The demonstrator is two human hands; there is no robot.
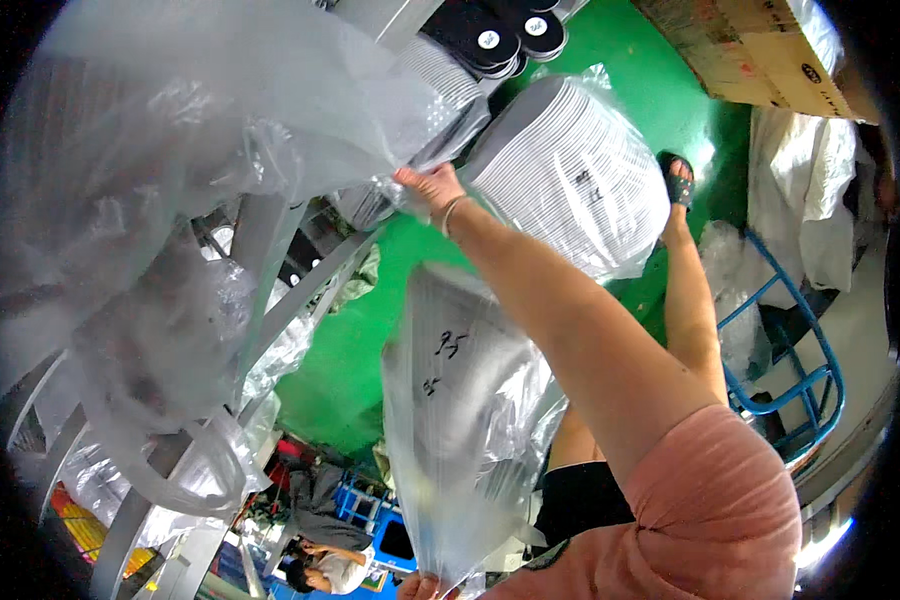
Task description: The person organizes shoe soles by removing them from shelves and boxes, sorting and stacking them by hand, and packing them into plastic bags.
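My right hand (435, 188), at the end of a stretched-out bare arm, pinches the gathered edge of a clear plastic bag (320, 130) in the upper middle. At the bottom edge, my left hand (422, 587) shows only its fingers, closed on the top of another clear plastic bag (470, 400). This bag has dark handwritten marks and holds a greyish, curved bundle; its contents are blurred by the film. Just beyond my right wrist, a plastic-wrapped stack of white, thin-edged curved pieces (580, 175) stands on the floor.
A grey metal rack (270, 320) with plastic-wrapped goods fills the left. Black, round-ended pieces (485, 40) lie at the top. At right are a cardboard box (750, 50), a white sack (805, 180) and a blue-framed trolley (805, 370). Another person (340, 570) is at the bottom. The floor (355, 390) is green.
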